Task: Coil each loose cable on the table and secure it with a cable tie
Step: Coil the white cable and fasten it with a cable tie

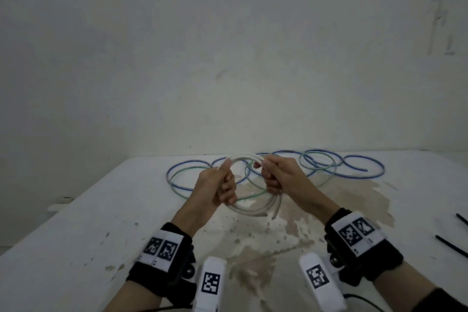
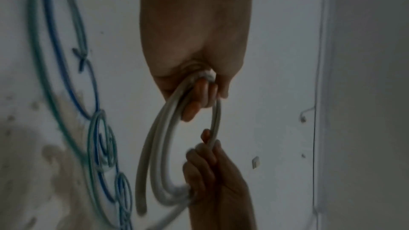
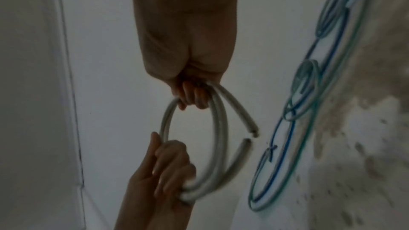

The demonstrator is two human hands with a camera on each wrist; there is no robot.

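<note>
Both hands, left hand (image 1: 215,186) and right hand (image 1: 277,176), grip the white cable coil (image 1: 249,210); right-wrist view alone shows its two cut ends (image 3: 254,131)

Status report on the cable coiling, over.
Both hands gripping the white cable coil, left hand one side, right hand opposite. Coil untied. Blue and green cables loose on table behind. Black cable ties lie right.
</note>
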